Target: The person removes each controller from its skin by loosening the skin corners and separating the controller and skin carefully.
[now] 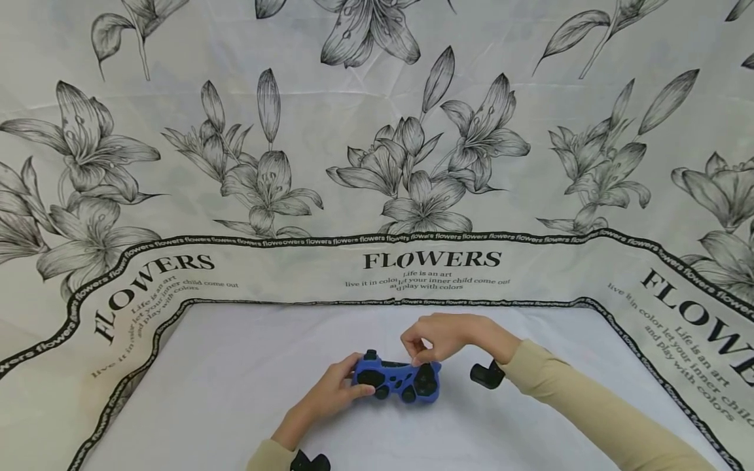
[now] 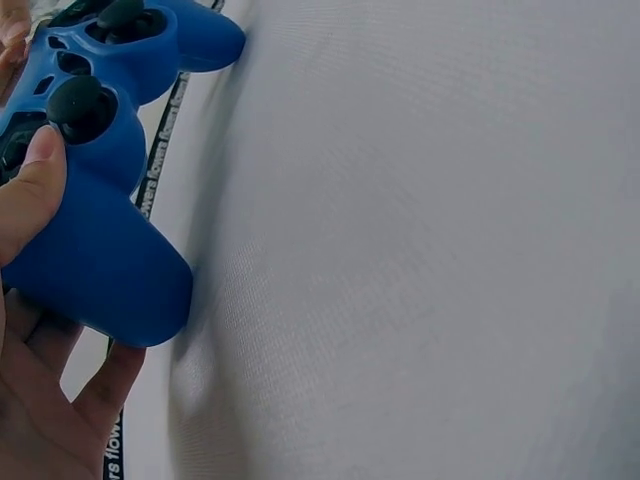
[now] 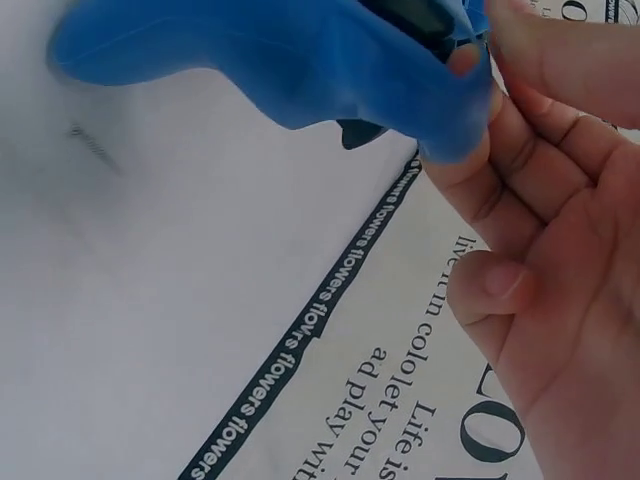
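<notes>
A game controller [image 1: 421, 381] with black sticks and pads sits in a blue silicone cover [image 1: 396, 377] just above the white cloth. My left hand [image 1: 332, 390] grips its left end, thumb on the front face. In the left wrist view that thumb [image 2: 35, 195] lies beside a black stick [image 2: 78, 105], fingers beneath the handle. At the upper right edge, my right hand [image 1: 438, 337] pinches the cover between thumb and fingers. The right wrist view shows the blue cover [image 3: 330, 60] stretched at the pinched edge, with a black part of the controller [image 3: 415, 20] exposed beside it.
White cloth [image 1: 235, 366] covers the table under both hands. Behind it hangs a flower-print fabric [image 1: 377, 131] with a lettered black border [image 1: 318, 241]. Each wrist wears a black camera; the right camera [image 1: 486, 375] hangs below that wrist.
</notes>
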Demonstrator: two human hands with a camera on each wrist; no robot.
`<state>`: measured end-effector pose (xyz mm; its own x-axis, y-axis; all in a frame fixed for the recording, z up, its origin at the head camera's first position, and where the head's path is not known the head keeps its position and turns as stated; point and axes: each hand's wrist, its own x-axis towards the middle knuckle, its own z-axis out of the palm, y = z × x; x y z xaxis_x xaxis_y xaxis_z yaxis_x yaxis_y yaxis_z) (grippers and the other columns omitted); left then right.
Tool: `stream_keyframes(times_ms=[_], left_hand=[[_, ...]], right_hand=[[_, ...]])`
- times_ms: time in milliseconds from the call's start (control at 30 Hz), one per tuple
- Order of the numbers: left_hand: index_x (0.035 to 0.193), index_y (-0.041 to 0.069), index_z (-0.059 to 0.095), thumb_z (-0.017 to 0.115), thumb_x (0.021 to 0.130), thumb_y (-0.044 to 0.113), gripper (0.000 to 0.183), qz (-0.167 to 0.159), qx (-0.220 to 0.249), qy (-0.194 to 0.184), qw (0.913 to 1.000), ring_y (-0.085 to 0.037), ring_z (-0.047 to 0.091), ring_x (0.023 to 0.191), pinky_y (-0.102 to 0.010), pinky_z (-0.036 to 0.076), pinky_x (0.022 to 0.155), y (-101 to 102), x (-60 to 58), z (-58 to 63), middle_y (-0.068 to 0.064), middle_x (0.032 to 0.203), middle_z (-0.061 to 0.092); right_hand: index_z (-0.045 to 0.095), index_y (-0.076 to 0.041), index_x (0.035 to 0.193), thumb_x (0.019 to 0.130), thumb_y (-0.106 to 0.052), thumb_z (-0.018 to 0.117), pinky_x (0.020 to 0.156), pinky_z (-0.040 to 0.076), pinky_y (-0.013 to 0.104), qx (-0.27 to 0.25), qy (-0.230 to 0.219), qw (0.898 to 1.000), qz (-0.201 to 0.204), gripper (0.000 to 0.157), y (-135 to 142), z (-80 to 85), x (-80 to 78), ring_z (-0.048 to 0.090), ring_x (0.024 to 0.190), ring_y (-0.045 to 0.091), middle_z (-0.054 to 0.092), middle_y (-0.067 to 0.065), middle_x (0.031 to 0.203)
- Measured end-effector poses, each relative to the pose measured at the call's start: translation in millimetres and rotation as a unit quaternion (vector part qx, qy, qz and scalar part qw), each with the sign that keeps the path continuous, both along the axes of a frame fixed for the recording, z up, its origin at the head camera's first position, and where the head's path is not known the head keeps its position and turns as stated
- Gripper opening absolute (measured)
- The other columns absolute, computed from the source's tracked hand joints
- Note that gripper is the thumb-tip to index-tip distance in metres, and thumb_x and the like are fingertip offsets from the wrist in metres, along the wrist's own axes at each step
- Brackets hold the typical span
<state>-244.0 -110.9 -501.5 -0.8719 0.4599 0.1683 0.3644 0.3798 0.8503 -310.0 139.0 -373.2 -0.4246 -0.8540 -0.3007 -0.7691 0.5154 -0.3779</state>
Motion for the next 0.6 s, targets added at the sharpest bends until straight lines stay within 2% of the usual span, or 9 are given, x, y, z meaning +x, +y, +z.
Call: stream_keyframes(times_ms=[133,400,600], left_hand=[[0.127,0.003,0.052,0.069,0.089,0.019,0.045,-0.001,0.004,-0.006,1.0000,-0.027,0.063,0.107,-0.037,0.050,0.094,-2,-0.4,-0.7,-0.009,0.115,0.067],[0.125,0.007,0.053,0.069,0.089,0.028,0.045,-0.014,0.014,-0.011,0.9997,-0.026,0.063,0.110,-0.042,0.049,0.097,-4,-0.7,0.2,-0.008,0.115,0.067],[0.124,0.007,0.053,0.069,0.089,0.029,0.045,-0.020,0.011,-0.008,0.9997,-0.026,0.063,0.109,-0.046,0.049,0.097,-5,-1.7,-1.4,-0.008,0.114,0.067]], right_hand=[[0.052,-0.022,0.075,0.089,-0.027,0.067,0.058,0.035,0.016,-0.010,0.003,1.000,0.004,0.021,3,-0.2,-1.6,0.045,0.060,0.006,0.050,-0.017,0.069],[0.046,-0.017,0.075,0.088,-0.021,0.068,0.058,0.032,0.016,-0.030,0.008,1.000,0.001,0.026,12,-2.4,1.5,0.038,0.059,0.000,0.048,-0.017,0.069],[0.045,-0.015,0.076,0.087,-0.026,0.070,0.057,0.029,0.016,-0.029,0.026,0.999,-0.003,0.030,17,-5.7,2.8,0.037,0.059,-0.001,0.043,-0.017,0.069]])
